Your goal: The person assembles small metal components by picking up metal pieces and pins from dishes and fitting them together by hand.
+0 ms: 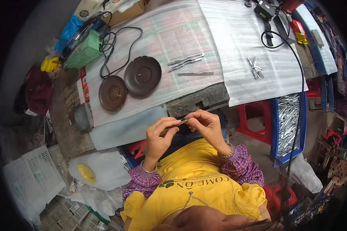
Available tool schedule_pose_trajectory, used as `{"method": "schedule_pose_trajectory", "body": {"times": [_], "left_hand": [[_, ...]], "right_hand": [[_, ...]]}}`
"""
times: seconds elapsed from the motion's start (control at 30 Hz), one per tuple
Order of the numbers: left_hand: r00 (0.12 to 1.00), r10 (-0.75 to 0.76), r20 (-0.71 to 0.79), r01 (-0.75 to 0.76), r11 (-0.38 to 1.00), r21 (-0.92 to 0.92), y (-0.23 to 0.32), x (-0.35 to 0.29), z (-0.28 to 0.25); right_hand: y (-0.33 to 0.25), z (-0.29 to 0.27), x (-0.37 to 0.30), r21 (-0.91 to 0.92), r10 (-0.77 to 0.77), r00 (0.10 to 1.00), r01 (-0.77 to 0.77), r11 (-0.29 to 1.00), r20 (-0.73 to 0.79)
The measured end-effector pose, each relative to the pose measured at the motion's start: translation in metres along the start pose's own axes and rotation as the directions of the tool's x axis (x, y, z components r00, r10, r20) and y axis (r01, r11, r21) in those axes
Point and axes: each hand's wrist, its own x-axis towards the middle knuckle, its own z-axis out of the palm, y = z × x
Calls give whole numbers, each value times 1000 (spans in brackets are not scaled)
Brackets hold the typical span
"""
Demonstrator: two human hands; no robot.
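- Table: dark worn wood, overlaid with pale foam sheeting.
- Red plastic stool at near edge, right side.
- Floor grey-brown, shadowed.
- Grey surface upper left, possibly wall.

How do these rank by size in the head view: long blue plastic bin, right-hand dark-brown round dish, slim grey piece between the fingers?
1. Blue bin
2. Brown dish
3. Grey piece (partly hidden; visible part smallest)

Dark lettering on yellow shirt
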Motion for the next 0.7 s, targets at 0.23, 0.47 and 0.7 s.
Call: {"method": "schedule_pose_trajectory", "body": {"times": [0.23, 0.47, 0.7], "left_hand": [[1000, -1, -9, 1, 1000, -14, 2, -2, 20], [996, -36, -76, 16, 968, -252, -6, -15, 42], [988, -147, -37, 114, 882, -458, -3, -19, 41]], "right_hand": [[-6, 1, -3, -174, -178, 984, 172, 970, -23], [0, 0, -5, -466, -458, 887, 429, 774, 56], [0, 2, -10, -291, -268, 963, 255, 922, -7]]}}
